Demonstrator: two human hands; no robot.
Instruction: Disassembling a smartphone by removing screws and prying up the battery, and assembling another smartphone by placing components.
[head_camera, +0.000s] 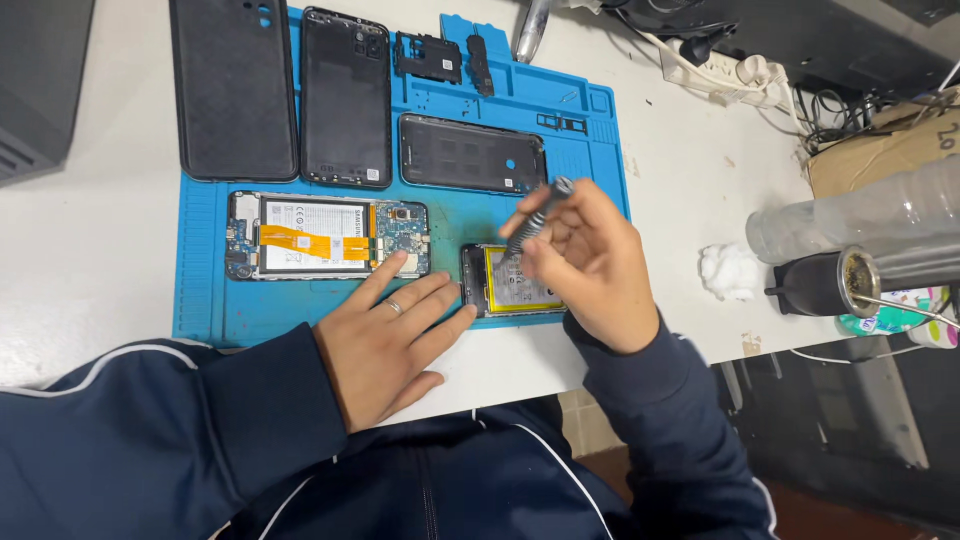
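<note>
opened phone (510, 285) yellow battery (back off) | right hand (590, 265) grip clenched on screwdriver (535, 218) | left hand (385, 335) flat, released

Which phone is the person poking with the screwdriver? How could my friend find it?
Look at the big blue rubber work mat on the white table. Near its front edge, under the right hand holding a grey metal screwdriver, lies the small opened phone with a yellow battery. The other opened phone beside it has a white battery with orange strips.
</note>
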